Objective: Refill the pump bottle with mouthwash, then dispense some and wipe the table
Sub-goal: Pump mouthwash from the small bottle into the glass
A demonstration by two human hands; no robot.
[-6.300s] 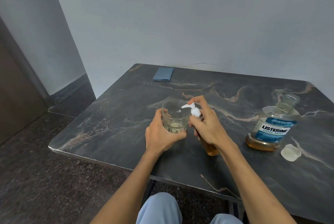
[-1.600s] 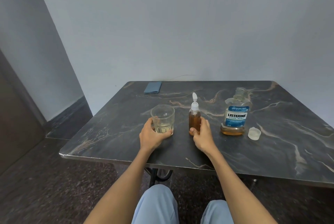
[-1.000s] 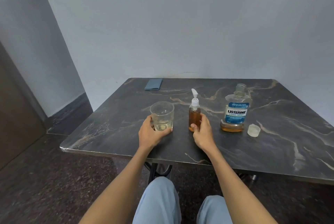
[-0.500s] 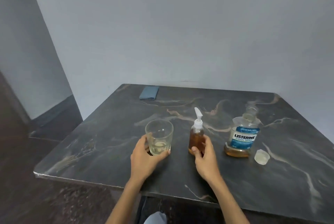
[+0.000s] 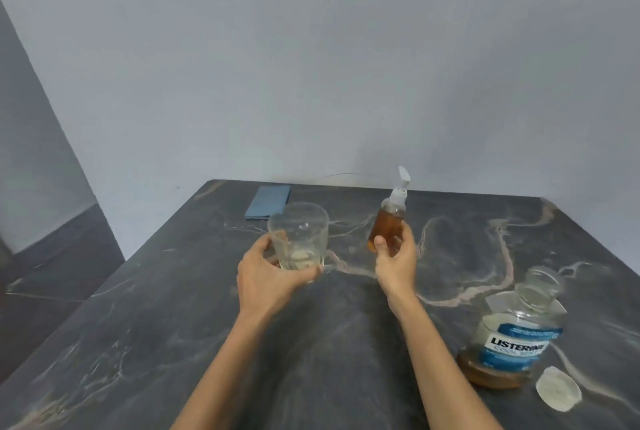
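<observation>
Centre-right of frame: small pump bottle (image 5: pixel 388 229), clear plastic, filled most of the way with amber liquid, white pump head and nozzle pointing up toward the wall, leaning slightly right. Gripped low on its body by the right hand (image 5: pixel 396 261), thumb in front, fingers curled behind. Cannot tell whether the base touches the table.

Just left of it: clear tumbler (image 5: pixel 298 236) with a shallow pale pool at the bottom, wrapped by the left hand (image 5: pixel 268 279), thumb on the left wall, fingers under and around the right side of the base.

Lower right: large mouthwash bottle (image 5: pixel 512 336), uncapped, blue-and-white label, only a thin amber layer at the bottom. Its translucent cap (image 5: pixel 558 392) lying just beside it, toward the bottom right corner. Upper centre-left, near the far table edge: folded blue cloth (image 5: pixel 267 201), well apart from both hands.

Underneath: dark marbled table (image 5: pixel 145 325) with pale and rust veins. Behind: plain pale wall; dark floor at far left.
</observation>
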